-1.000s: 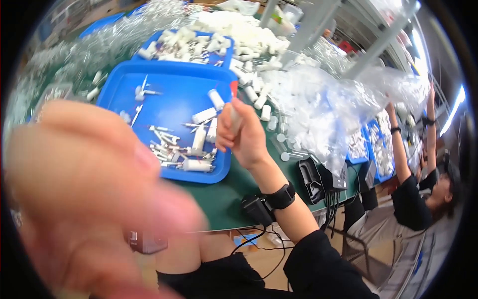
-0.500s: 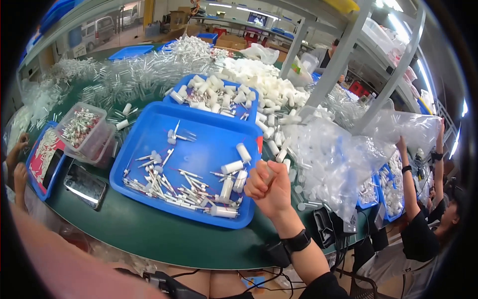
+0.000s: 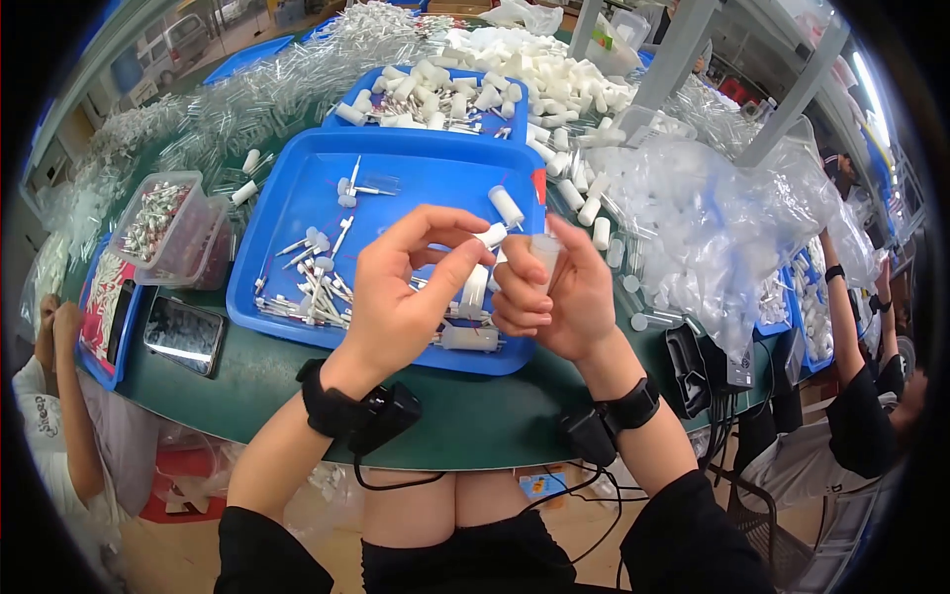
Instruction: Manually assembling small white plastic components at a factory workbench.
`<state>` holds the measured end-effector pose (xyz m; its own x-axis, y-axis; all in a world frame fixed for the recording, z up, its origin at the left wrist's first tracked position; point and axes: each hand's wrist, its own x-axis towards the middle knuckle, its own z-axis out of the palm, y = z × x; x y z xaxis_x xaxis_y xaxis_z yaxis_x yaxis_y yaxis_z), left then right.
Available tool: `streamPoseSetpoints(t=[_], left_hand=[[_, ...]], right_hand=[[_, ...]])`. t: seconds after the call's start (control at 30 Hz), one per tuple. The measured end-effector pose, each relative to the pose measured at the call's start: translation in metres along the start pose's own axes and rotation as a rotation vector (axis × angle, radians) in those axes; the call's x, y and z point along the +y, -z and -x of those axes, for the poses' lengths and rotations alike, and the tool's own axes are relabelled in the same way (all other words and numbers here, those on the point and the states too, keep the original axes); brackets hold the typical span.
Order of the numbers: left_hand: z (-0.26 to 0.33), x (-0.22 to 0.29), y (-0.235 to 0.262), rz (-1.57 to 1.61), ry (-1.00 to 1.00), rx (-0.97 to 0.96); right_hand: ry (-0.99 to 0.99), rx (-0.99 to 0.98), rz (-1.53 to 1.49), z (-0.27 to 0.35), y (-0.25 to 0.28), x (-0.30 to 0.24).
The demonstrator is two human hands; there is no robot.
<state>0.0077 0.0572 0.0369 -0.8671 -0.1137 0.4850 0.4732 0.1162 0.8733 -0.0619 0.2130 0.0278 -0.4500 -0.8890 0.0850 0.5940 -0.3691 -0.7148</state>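
We hold both hands together above the near edge of the blue tray (image 3: 297, 213), which sits on the green bench (image 3: 475, 416). Our left hand (image 3: 406, 292) pinches a small white cap (image 3: 492, 235) between thumb and forefinger, its fingers curled closed around it. Our right hand (image 3: 559, 297) grips a clear plastic tube (image 3: 545, 255), held roughly upright, its open end pointing up and away from us. The cap lies just left of the tube's top, nearly touching it, with its long axis tilted toward the tube; the left hand is the nearer one to the cap, the right the nearer to the tube. Both pieces hang over the tray's near right corner, above the loose white parts (image 3: 317, 277) scattered on the tray floor. Beyond the tray stands a second blue tray (image 3: 515, 104) of white caps, and to its left a clear box (image 3: 163, 223).
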Motion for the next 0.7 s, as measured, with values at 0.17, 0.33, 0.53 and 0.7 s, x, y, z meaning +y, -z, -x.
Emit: streamPoseSetpoints(t=[0.17,0.33,0.53,0.7], left_hand=[[0.005,-0.013,0.002,0.158,0.063,-0.021],[0.005,-0.024,0.013,0.119,0.118,0.021],[0.006,-0.027,0.013,0.201,0.165,0.044],[0.006,-0.026,0.012,0.186,0.185,0.036]], right_hand=[[-0.037,0.016,-0.079,0.0,-0.003,0.008],[-0.059,0.052,-0.118,-0.001,0.001,0.012],[0.011,0.131,-0.035,-0.002,0.001,0.015],[0.001,0.181,0.077,-0.003,-0.001,0.013]])
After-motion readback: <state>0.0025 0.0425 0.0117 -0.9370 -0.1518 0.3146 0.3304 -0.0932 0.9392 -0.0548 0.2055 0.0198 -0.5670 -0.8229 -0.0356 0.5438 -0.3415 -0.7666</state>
